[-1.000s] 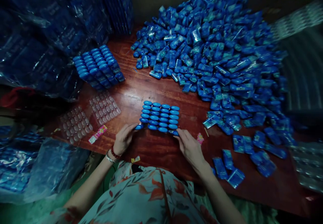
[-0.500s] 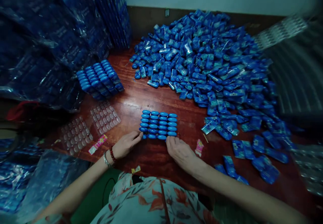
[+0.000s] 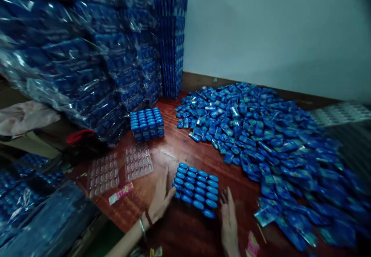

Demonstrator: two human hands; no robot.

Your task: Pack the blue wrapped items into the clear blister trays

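Note:
A filled tray of blue oval packets (image 3: 196,189) lies on the red-brown wooden table (image 3: 179,152) in front of me. My left hand (image 3: 162,196) rests flat against the tray's left edge, fingers stretched out. My right hand (image 3: 228,216) lies open at the tray's near right corner, fingers apart and holding nothing. A stack of filled trays (image 3: 147,123) stands further back on the left. Two empty clear blister trays (image 3: 119,168) lie left of my left hand.
A big heap of loose blue packets (image 3: 261,137) covers the right half of the table. Plastic-wrapped bundles of blue packs (image 3: 78,60) are piled high on the left, with a tall column of trays (image 3: 171,44) against the wall. Small pink wrappers (image 3: 121,193) lie near the front edge.
The view has tilted up and swung left, showing the wall and the piled bundles. Both hands have let go of the tray's near corners and opened flat beside it.

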